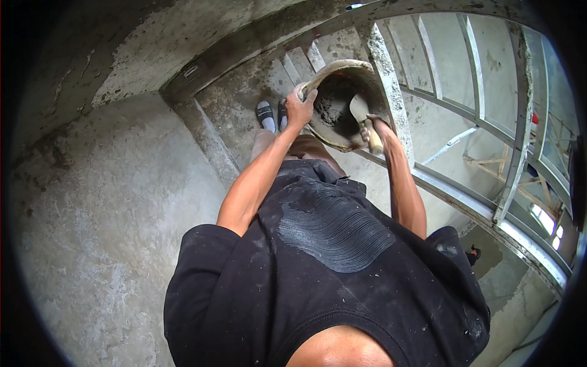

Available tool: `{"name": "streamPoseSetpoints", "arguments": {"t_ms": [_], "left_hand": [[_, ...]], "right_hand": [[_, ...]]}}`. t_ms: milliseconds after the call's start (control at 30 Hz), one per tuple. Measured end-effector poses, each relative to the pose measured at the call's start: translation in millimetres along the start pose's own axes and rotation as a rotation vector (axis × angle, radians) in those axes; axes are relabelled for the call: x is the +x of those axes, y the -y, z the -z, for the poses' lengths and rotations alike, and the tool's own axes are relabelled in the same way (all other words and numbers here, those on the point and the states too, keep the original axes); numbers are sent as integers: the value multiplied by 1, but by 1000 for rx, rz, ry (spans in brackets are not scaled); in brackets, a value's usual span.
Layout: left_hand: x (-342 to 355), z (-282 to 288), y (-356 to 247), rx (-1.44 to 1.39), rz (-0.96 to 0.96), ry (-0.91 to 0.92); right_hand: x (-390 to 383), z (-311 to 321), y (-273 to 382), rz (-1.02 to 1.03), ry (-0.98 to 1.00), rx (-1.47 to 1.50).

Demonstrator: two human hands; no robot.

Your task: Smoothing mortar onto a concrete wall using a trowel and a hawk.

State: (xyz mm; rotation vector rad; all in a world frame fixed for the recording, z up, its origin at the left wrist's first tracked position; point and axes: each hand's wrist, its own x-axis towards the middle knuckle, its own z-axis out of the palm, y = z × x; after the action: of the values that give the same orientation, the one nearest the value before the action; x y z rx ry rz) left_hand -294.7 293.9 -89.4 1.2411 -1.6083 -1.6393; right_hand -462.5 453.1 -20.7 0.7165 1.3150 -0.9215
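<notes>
Grey concrete fills the left side, its surface mottled, scuffed and streaked with pale patches; along the upper left it turns rough and flaky. On the right, a railing of straight, slim bars sweeps across, bent into a curve by the wide lens, with grey smears dried on several parts. Its nearest bar, broad and flat, is crusted with pale, lumpy residue.

In the lower middle is the wearer's black T-shirt, soft, creased cloth flecked with pale specks. Across it spreads a rounded patch of fine, wavy grey lines. Beyond the shirt's hem show brownish trousers.

A round bucket is in front of the trousers, just beside the crusted bar, its wide mouth facing up toward the viewer. The rim is worn and caked, and the inner wall is dark and stained. Inside lies wet-looking grey mortar, coarse and clumped.

A trowel is over the bucket's mouth: a smooth, pale, rounded blade and a light, stubby handle that looks wooden. The right hand is clamped around that handle. The left hand is clamped on the bucket's left rim, thumb and fingers apart across the edge.

Smallest are 2 dark open sandals, worn over pale socks, left of the bucket.
</notes>
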Motion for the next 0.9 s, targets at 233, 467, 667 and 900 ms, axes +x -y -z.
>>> {"name": "streamPoseSetpoints", "arguments": {"t_ms": [233,467,667,900], "left_hand": [[1,-8,-2,54,-22,5],[5,0,-9,27,8,61],[2,14,2,-15,8,51],[4,7,10,59,-17,69]], "right_hand": [[80,3,-16,-217,203,168],[34,-6,-23,-209,152,-214],[-14,-1,-10,-144,5,118],[76,-14,-39,-130,39,218]]}}
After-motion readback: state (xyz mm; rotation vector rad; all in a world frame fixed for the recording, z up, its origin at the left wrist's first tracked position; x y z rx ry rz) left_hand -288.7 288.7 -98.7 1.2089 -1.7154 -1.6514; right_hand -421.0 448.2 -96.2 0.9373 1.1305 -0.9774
